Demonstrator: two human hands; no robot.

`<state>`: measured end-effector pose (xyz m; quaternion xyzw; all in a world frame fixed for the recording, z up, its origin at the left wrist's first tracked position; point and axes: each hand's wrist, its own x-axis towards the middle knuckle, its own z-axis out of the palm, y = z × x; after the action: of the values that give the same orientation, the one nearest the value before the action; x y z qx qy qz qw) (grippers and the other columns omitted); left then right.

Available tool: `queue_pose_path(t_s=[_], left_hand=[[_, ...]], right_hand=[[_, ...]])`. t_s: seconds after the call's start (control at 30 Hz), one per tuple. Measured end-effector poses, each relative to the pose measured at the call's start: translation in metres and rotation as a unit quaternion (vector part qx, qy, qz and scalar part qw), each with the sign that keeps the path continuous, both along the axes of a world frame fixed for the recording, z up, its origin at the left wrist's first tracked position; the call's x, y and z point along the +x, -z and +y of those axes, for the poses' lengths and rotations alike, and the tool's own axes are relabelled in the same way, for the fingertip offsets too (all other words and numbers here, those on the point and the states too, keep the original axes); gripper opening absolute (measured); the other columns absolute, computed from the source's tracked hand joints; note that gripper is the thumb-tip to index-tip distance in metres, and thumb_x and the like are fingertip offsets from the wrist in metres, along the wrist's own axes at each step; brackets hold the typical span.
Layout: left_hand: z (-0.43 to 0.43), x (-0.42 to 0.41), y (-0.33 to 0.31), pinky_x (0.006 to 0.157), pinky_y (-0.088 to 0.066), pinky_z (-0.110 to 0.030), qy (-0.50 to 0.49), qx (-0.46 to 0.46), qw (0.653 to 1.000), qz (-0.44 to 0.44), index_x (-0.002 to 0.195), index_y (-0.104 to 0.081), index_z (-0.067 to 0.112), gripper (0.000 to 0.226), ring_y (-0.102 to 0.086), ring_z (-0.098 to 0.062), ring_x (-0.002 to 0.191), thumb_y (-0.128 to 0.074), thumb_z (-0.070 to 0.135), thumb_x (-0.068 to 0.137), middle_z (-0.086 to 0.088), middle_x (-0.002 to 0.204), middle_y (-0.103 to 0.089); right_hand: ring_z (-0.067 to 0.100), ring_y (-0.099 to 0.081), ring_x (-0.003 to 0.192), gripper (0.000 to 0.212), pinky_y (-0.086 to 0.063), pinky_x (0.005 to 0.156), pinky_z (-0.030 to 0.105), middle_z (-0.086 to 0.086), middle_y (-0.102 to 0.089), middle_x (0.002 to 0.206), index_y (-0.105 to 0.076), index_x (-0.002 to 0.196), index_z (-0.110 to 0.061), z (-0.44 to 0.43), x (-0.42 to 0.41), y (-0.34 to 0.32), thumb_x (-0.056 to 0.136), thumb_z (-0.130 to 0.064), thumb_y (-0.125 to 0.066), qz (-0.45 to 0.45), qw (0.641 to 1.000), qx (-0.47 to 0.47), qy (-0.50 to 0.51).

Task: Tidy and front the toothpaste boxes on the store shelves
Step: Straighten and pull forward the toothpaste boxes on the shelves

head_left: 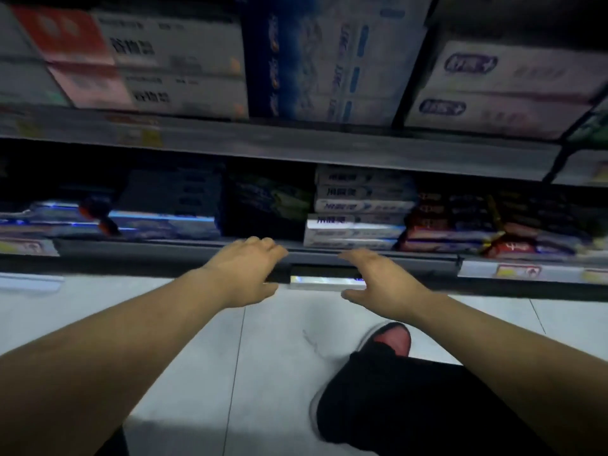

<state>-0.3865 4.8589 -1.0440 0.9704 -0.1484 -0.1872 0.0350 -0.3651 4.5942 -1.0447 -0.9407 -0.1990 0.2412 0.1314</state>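
The toothpaste box [325,279] hangs lengthwise between my hands, just in front of the lower shelf [411,258] lip. My left hand [245,273] curls round its left end. My right hand [383,281] cups the other end, thumb under and fingers over, though blur hides how firm either grip is. Holding both ends keeps it level and square to the edge, ready, I judge, to slide in front of the dark boxes [269,199] set back beyond my left hand. Beyond my right hand stands a stack of white boxes [358,209], already at the front.
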Motion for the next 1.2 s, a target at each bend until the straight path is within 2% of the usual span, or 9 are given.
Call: queue_pose_path(t_s=[0.17,0.4,0.57,0.7,0.83,0.93,1.0,1.07,1.2], left_hand=[[-0.025,0.005,0.068,0.113,-0.04,-0.038,-0.091,-0.067,0.988,0.109,0.157,-0.029,0.024,0.074,-0.04,-0.022,0.14,-0.063,0.045,0.094,-0.001,0.157,-0.036],[-0.042,0.032,0.15,0.113,-0.039,-0.039,-0.233,-0.139,0.952,0.145,0.155,-0.035,0.014,0.078,-0.043,-0.028,0.139,-0.07,0.042,0.091,-0.008,0.155,-0.041],[-0.053,0.057,0.186,0.089,-0.057,-0.043,-0.372,-0.218,0.886,0.173,0.126,-0.058,0.014,0.05,-0.063,-0.027,0.101,-0.077,0.036,0.084,-0.009,0.118,-0.065],[-0.066,0.066,0.201,0.07,-0.048,-0.034,-0.446,-0.263,0.835,0.185,0.115,-0.056,0.006,0.043,-0.057,-0.023,0.087,-0.077,0.03,0.087,-0.009,0.107,-0.06],[-0.064,0.055,0.2,0.084,-0.042,-0.031,-0.501,-0.34,0.773,0.188,0.121,-0.051,0.016,0.038,-0.052,-0.023,0.101,-0.07,0.004,0.09,-0.003,0.116,-0.053],[-0.052,0.033,0.187,0.094,-0.048,-0.031,-0.51,-0.359,0.757,0.194,0.137,-0.056,0.009,0.055,-0.056,-0.024,0.113,-0.068,-0.007,0.085,-0.003,0.121,-0.059],[-0.042,0.018,0.171,0.099,-0.053,-0.038,-0.525,-0.368,0.748,0.168,0.117,-0.067,0.016,0.041,-0.059,-0.028,0.113,-0.073,-0.003,0.082,-0.004,0.117,-0.061],[-0.033,0.005,0.148,0.096,-0.057,-0.045,-0.543,-0.382,0.735,0.133,0.092,-0.068,0.024,0.026,-0.063,-0.031,0.107,-0.079,0.007,0.076,-0.006,0.111,-0.066],[-0.023,-0.015,0.083,0.088,-0.061,-0.049,-0.509,-0.411,0.744,0.135,0.084,-0.075,0.007,0.033,-0.072,-0.037,0.094,-0.085,0.014,0.054,-0.014,0.089,-0.076]], right_hand=[[0.021,-0.043,0.14,0.074,-0.034,0.111,0.028,0.003,-0.044,0.155,-0.042,0.152,-0.016,-0.037,0.007,0.066,0.089,-0.036,-0.076,0.054,0.991,-0.005,0.12],[0.025,-0.049,0.134,0.075,-0.039,0.104,0.029,0.008,-0.052,0.147,-0.045,0.149,-0.011,-0.062,0.035,0.131,0.086,-0.033,-0.078,0.084,0.962,-0.001,0.261],[0.028,-0.054,0.123,0.065,-0.041,0.091,0.029,0.011,-0.057,0.135,-0.05,0.139,-0.006,-0.063,0.058,0.156,0.087,-0.032,-0.079,0.117,0.932,-0.004,0.344],[0.025,-0.06,0.106,0.058,-0.05,0.089,0.035,0.005,-0.064,0.118,-0.06,0.124,-0.009,-0.058,0.064,0.178,0.076,-0.029,-0.087,0.163,0.887,0.071,0.426],[0.029,-0.057,0.118,0.071,-0.045,0.09,0.034,0.005,-0.059,0.13,-0.054,0.139,-0.011,-0.054,0.052,0.182,0.076,-0.02,-0.085,0.187,0.825,0.159,0.51],[0.029,-0.048,0.092,0.028,-0.043,0.07,0.03,0.002,-0.054,0.091,-0.06,0.091,-0.018,-0.058,0.032,0.175,0.075,-0.01,-0.082,0.199,0.795,0.18,0.544],[0.027,-0.044,0.082,0.03,-0.044,0.067,0.031,0.004,-0.05,0.082,-0.05,0.075,-0.015,-0.054,0.017,0.158,0.075,-0.004,-0.078,0.211,0.779,0.208,0.552],[0.026,-0.049,0.078,0.029,-0.046,0.066,0.033,0.008,-0.057,0.092,-0.054,0.083,-0.014,-0.045,0.005,0.135,0.068,-0.013,-0.079,0.207,0.777,0.235,0.545],[0.025,-0.057,0.085,0.06,-0.049,0.066,0.035,0.009,-0.063,0.116,-0.061,0.12,-0.008,-0.028,-0.016,0.078,0.067,-0.028,-0.079,0.181,0.781,0.289,0.523]])
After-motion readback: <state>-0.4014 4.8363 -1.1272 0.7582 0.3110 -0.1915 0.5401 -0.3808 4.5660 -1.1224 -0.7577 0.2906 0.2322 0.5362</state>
